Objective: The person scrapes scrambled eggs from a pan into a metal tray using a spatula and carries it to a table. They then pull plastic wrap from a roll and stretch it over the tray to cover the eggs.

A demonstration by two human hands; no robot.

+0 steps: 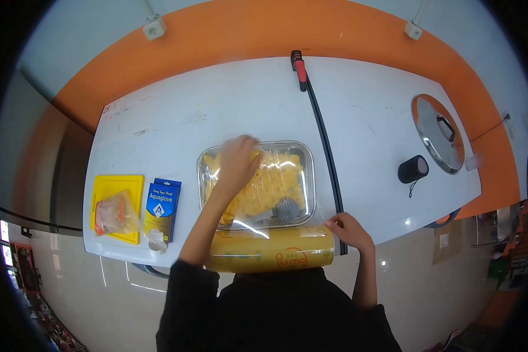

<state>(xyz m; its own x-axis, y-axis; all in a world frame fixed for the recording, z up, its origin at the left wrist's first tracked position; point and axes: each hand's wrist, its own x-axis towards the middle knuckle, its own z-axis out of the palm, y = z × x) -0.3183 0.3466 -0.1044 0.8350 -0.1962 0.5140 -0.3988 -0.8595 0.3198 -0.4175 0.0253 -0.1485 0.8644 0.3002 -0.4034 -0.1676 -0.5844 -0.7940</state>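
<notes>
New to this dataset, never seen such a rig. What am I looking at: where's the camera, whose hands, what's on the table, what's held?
No machine here: a person works bare-handed. The one picture comes from a camera on their head, looking down. Their left hand lies on clear film stretched over a clear tray of yellow food. Their right hand is at the end of the yellow cling film roll, at the near edge of the white table; whether it grips is unclear. At left lie a yellow cutting board bearing a small bag and a blue Aquaglove box. At right: a black bar with a red handle, a black cylinder, a round metal lid.
</notes>
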